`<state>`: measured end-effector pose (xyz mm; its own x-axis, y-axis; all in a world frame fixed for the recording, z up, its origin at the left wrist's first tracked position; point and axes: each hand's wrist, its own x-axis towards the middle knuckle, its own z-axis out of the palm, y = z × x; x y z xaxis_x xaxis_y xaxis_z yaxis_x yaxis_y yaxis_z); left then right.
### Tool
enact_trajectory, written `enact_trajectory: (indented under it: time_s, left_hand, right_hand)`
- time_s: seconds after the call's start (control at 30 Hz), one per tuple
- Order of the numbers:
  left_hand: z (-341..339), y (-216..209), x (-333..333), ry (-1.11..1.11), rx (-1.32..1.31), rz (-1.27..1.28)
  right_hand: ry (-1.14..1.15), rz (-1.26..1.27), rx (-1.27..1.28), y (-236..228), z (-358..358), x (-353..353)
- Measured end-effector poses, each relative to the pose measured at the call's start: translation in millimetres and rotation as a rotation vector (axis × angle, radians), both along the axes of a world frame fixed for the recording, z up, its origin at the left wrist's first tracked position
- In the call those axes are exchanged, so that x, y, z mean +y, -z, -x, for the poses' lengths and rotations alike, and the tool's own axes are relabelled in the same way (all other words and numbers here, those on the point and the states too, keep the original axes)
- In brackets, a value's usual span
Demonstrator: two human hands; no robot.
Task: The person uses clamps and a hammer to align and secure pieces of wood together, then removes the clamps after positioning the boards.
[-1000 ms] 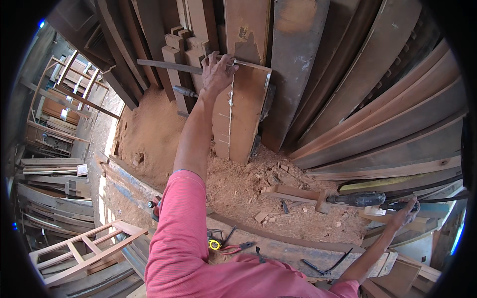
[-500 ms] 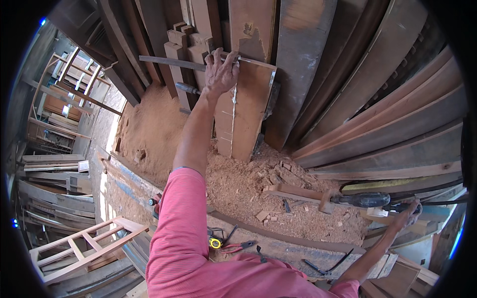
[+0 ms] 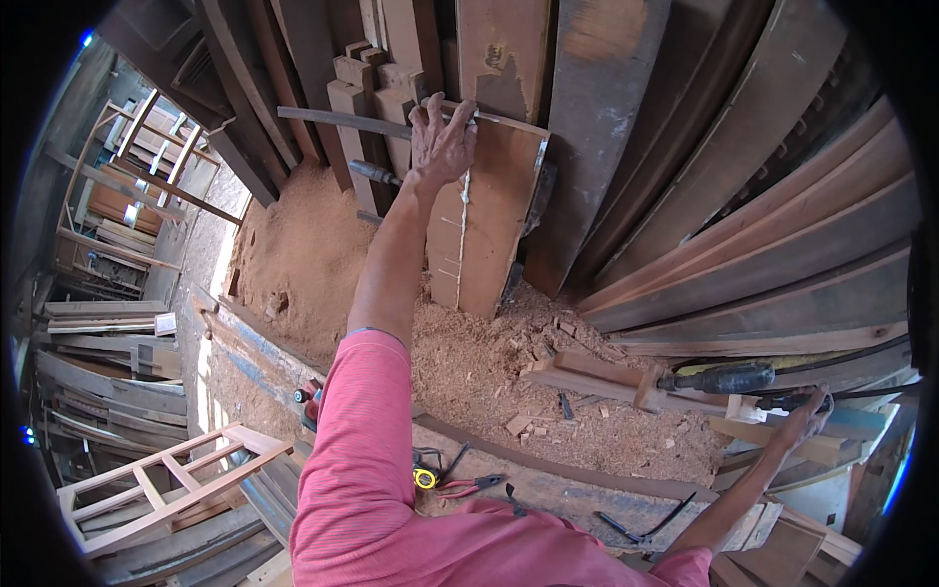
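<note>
My left hand [image 3: 445, 145] lies over the top edge of an upright brown wooden panel [image 3: 489, 215], fingers spread and stretched out. A dark flat bar [image 3: 342, 121] runs from beside that hand toward the left, and a grey handle [image 3: 372, 172] sits below it. White glue-like residue lines a seam in the panel. At the right, my right hand [image 3: 807, 416] is closed around the rear part of a dark tool with a thick rounded body [image 3: 719, 378]; its exact kind does not show. The tool's front end meets a small wooden block [image 3: 648, 387] beside a wooden strip [image 3: 577, 375].
Planks [image 3: 597, 117] lean upright along the far side. Sawdust [image 3: 303, 235] and wood chips cover the floor. On the near beam [image 3: 577, 489] lie a yellow tape measure [image 3: 424, 478] and red-handled pliers [image 3: 474, 485]. A wooden frame [image 3: 176, 484] stands lower left.
The dark tool and the small block beside it have shifted slightly away from me. My left hand stays at the panel's top, its fingers a little more spread. The view has moved slightly.
</note>
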<state>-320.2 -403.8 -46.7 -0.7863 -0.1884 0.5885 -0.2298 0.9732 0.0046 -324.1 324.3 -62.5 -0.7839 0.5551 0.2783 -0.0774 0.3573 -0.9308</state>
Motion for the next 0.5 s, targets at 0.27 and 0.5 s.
enact_trajectory:
  time_s: [0.27, 0.5]
  left_hand:
    - [-7, 4, -9, 0.023, 0.01, 0.054]
    - [-21, -8, -18, 0.009, -0.141, -0.089]
  right_hand:
    - [-0.018, 0.061, 0.016, 15, 11, 11]
    - [-0.003, 0.076, 0.018, 24, 11, 24]
